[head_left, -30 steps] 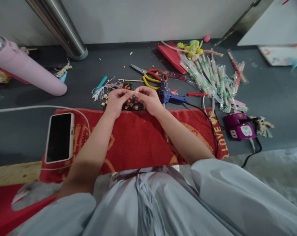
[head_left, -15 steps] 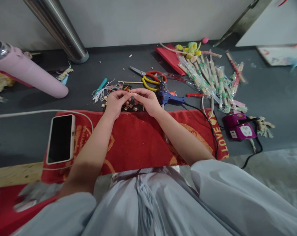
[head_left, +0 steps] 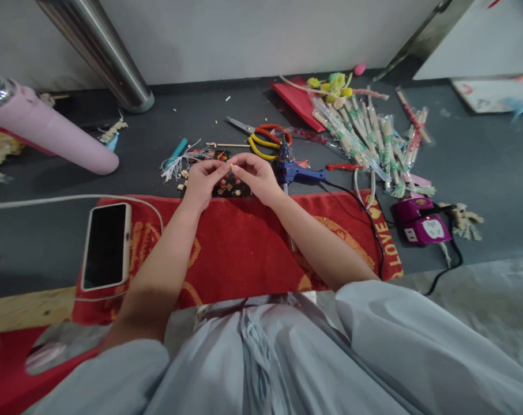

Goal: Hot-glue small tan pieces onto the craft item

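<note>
I have both bare hands raised over the counter (head_left: pixel 473 167), brought together at the fingertips just beyond the far edge of a red towel (head_left: pixel 239 248). The left hand (head_left: pixel 202 180) pinches a small pale piece (head_left: pixel 232 166) between thumb and fingers; the right hand (head_left: pixel 258 177) pinches the same piece from the opposite side. The piece thus lies between the two sets of fingertips, too small and too far covered for me to read its shape. Beneath and beside the hands I find small pale bits (head_left: pixel 184 173) scattered on the counter, some on a dark patterned area that the fingers partly hide. Near the left hand: a tassel of white strings (head_left: pixel 175 167) and, just beside it, a teal rod (head_left: pixel 180 148). Beyond the fingers: a thin wooden stick (head_left: pixel 234 145) and scissors (head_left: pixel 240 124), with orange and yellow handles crowded together. Just beside the right hand: a blue glue gun (head_left: pixel 304 173), its black cord (head_left: pixel 353 194) running over the towel. To my right: wrapped sticks (head_left: pixel 387 144) in a loose heap, and a purple box (head_left: pixel 421 222). To my left: a phone (head_left: pixel 106 246) on the towel and a pink bottle (head_left: pixel 62 129).
</note>
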### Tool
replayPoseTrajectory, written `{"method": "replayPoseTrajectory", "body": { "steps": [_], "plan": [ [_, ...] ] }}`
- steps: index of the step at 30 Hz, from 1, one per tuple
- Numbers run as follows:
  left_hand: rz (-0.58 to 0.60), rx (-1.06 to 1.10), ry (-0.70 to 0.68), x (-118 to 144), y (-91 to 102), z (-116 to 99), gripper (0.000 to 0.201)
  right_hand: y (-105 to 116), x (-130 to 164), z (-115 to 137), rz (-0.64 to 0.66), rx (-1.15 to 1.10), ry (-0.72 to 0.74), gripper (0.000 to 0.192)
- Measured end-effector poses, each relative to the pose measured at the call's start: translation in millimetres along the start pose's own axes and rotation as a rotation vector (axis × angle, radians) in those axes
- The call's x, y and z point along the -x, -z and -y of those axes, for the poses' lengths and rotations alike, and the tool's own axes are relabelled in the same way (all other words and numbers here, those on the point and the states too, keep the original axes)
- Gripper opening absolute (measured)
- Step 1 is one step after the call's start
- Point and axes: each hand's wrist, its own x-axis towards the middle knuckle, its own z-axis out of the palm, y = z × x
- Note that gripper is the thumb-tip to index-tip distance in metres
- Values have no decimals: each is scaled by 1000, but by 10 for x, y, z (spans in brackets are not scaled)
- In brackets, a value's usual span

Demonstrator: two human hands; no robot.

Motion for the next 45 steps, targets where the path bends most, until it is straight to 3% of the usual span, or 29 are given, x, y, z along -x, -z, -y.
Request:
{"method": "replayPoseTrajectory", "body": {
  "steps": [13, 22, 31, 45],
  "plan": [
    [-13, 25, 26, 17, -10, -16, 40, -15, 51, 123, -80, 353, 176, 18],
    [16, -19, 3, 6, 22, 20, 34, -23, 55, 138, -71, 358, 135, 16],
    [4, -18, -11, 16, -5, 1, 38, -31, 71, 154, -98, 415, 231, 15],
    [15, -42, -24, -7, 10, 23, 36, -38, 73, 177, -114, 401, 173, 19]
  ]
}}
